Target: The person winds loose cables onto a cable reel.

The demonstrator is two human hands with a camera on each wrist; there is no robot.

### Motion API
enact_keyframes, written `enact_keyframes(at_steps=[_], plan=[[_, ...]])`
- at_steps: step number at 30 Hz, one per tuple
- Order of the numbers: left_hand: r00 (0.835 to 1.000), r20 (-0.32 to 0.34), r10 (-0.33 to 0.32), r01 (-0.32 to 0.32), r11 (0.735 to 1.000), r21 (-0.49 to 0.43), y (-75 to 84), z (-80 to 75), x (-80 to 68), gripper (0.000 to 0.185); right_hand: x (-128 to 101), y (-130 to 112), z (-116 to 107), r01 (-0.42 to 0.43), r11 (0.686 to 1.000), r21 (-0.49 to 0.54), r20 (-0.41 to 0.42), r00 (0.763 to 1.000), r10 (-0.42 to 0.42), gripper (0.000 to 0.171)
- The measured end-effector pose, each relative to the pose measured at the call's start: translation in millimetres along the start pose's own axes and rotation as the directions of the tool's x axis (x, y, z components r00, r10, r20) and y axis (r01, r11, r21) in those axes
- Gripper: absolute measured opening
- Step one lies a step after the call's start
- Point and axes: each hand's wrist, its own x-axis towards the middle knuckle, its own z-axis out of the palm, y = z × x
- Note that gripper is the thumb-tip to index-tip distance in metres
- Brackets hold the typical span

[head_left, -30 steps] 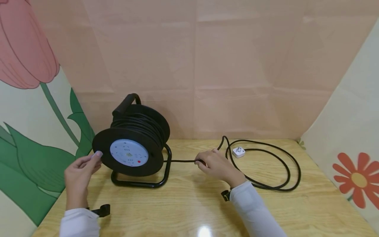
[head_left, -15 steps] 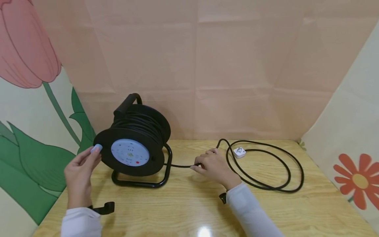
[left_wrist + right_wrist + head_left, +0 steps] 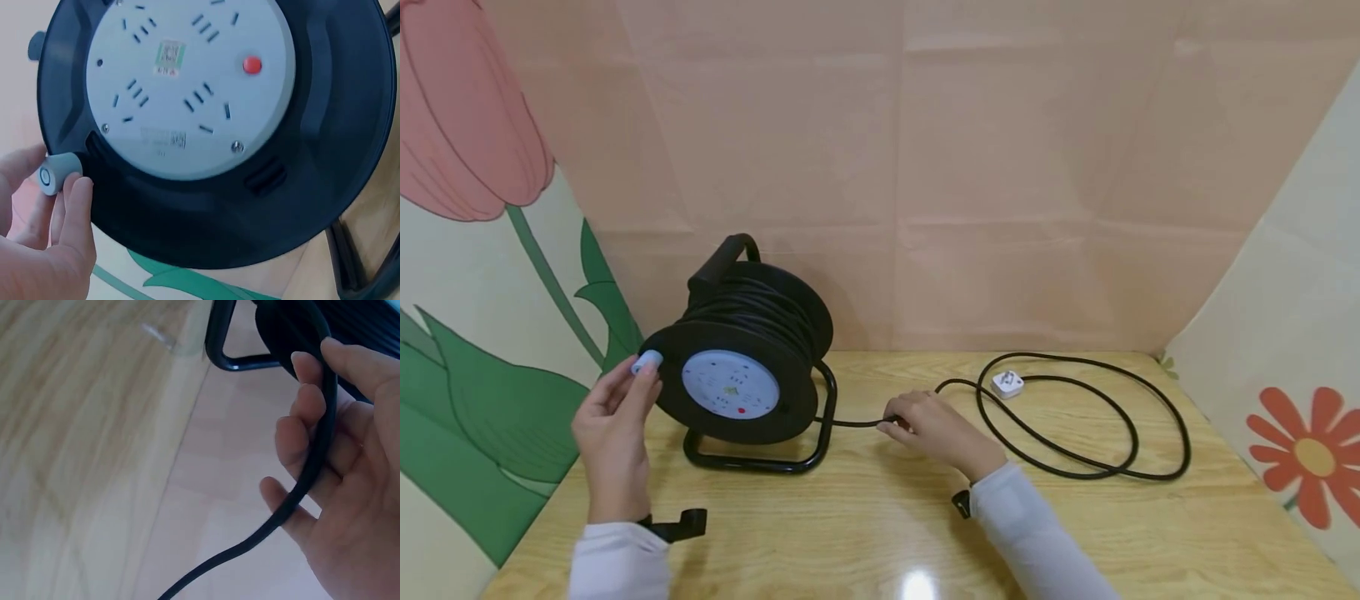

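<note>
my left hand [image 3: 613, 417] pinched the grey crank knob [image 3: 646, 362] on the cable reel [image 3: 741, 354]. my right hand [image 3: 928, 425] curled loosely round the black cable [image 3: 850, 422] just right of the reel. its loops and white plug [image 3: 1006, 384] lay farther right on the wooden table [image 3: 850, 533].

Cable reel [image 3: 747, 350] on table [image 3: 880, 533] left; loose cable [image 3: 1075, 433] loops right of it, plug [image 3: 1006, 383] inside loop.
</note>
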Motion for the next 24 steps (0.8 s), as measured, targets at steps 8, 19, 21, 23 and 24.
enact_keyframes(at_steps=[8, 19, 21, 23, 24], plan=[[0.998, 0.016, 0.059, -0.06, 0.993, 0.1, -0.9, 10.0, -7.0, 0.046, 2, -6, 7, 0.022, 0.996, 0.092, 0.027, 0.999, -0.024, 0.015], [0.98, 0.028, 0.198, -0.2, 0.975, 0.099, -6.1, 27.2, -18.3, 0.04, 4, -10, 13, 0.054, 0.998, -0.03, -0.052, 0.997, -0.055, 0.012], [0.968, 0.049, 0.245, -0.25, 0.957, 0.145, -7.8, 29.3, -20.3, 0.038, 3, -10, 14, 0.038, 0.994, -0.106, -0.087, 0.995, -0.047, 0.01], [0.951, 0.076, 0.298, -0.308, 0.925, 0.222, -9.7, 31.3, -22.1, 0.035, 2, -9, 13, 0.01, 0.989, -0.145, -0.109, 0.994, -0.026, 0.013], [0.94, 0.094, 0.327, -0.34, 0.904, 0.259, -10.5, 32.3, -22.8, 0.034, 1, -8, 12, -0.002, 0.99, -0.14, -0.112, 0.994, -0.014, 0.015]])
